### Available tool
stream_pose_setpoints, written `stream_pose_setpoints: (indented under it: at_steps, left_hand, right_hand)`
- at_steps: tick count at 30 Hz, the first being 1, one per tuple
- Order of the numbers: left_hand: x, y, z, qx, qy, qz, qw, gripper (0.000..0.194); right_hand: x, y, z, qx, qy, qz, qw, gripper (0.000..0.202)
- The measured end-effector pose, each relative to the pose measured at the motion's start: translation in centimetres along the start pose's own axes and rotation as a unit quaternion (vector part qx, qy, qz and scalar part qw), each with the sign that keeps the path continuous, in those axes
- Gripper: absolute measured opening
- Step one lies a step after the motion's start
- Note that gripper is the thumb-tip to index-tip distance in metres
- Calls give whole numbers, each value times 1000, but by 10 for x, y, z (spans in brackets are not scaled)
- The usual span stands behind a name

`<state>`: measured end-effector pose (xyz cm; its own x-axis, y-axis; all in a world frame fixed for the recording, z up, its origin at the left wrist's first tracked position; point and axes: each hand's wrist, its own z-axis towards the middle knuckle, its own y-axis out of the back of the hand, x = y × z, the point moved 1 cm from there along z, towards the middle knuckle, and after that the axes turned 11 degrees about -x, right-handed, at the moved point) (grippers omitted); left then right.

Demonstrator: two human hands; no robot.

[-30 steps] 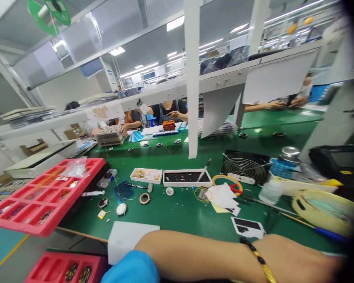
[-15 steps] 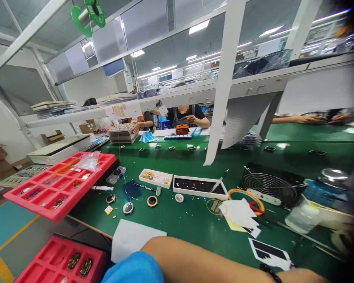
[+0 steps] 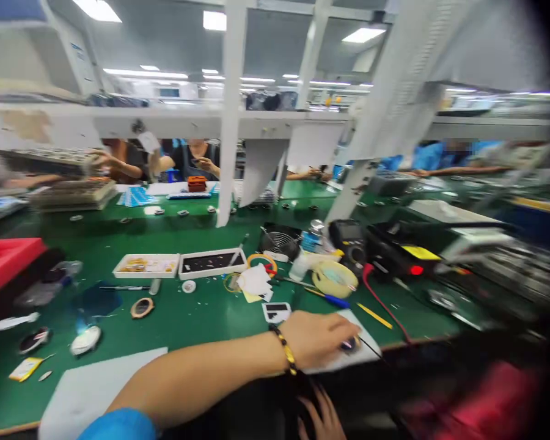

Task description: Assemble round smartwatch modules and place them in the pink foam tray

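My left arm, in a blue sleeve with a beaded bracelet (image 3: pixel 286 351), reaches across the green bench to the right. My left hand (image 3: pixel 318 343) lies on a white sheet (image 3: pixel 366 349) at the bench's front edge, its fingers closed over a small dark part (image 3: pixel 351 346) that has a thin wire running off to the right. My right hand (image 3: pixel 318 418) shows at the bottom, below the bench edge, with fingers apart and nothing seen in it. A black-and-white label card (image 3: pixel 276 311) lies just beyond my left wrist.
Two white trays (image 3: pixel 146 266) (image 3: pixel 213 261), a small fan (image 3: pixel 279 241), a yellow tape roll (image 3: pixel 334 279), a black meter (image 3: pixel 351 241) and a black unit with a red light (image 3: pixel 415 263) stand behind. A red tray (image 3: pixel 4 260) sits far left. People (image 3: pixel 197 159) work across the belt.
The view has swung right and down. My left hand has come into view on the white sheet, closed over the small dark part; my right hand now shows at the bottom.
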<state>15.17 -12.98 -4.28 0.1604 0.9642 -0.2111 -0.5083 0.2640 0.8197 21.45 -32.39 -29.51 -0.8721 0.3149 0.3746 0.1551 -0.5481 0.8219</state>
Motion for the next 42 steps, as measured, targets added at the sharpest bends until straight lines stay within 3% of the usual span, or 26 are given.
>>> stream_pose_setpoints:
  at_steps: [5,10,13,17,19,21,23,26,29,31,33,35,37,39,42]
  left_hand:
    - [-1,3,1,-13,45,-26,999,42]
    - [-2,3,-1,-34,51,-31,998,43]
    - [-3,4,-1,-41,49,-24,998,44]
    - [-4,5,-2,-84,26,-33,996,45]
    - [-4,7,-3,-124,2,-47,991,45]
    - [-6,9,-4,-160,-34,-61,985,43]
    - [-8,11,-6,-182,-69,-71,978,41]
    - [-9,13,-8,-198,-101,-70,972,39]
    - [-9,12,-8,-217,-115,-51,968,36]
    - [-8,12,-8,-220,-108,-30,969,37]
    - [-6,12,-8,-213,-100,-5,972,37]
    - [-3,13,-8,-213,-101,19,972,37]
    - [-2,16,-6,-229,-110,37,966,35]
    - [-1,20,-3,-246,-112,53,961,35]
    - [-5,30,4,-261,-104,66,958,35]
  right_hand:
    - [28,16,-11,122,-115,-25,986,46]
    - [38,29,-2,139,-181,44,973,43]
    - [34,58,5,98,-207,121,966,46]
    - [36,136,37,-96,-190,137,968,51]
    - [41,174,62,-155,-189,103,964,61]
    - [46,199,86,-137,-189,65,970,62]
    - [50,213,103,-118,-159,33,980,47]
    - [49,228,112,-127,-99,-3,987,39]
    - [33,258,105,-160,-112,-31,980,45]
    - [13,291,95,-192,-187,-51,962,54]
    - [-12,329,80,-215,-313,-99,920,64]
    - [-39,364,59,-213,-434,-170,859,71]
    - [-60,388,35,-188,-482,-193,834,71]
    - [-73,400,12,-157,-504,-199,825,71]
    - [-73,395,-7,-128,-517,-201,822,72]
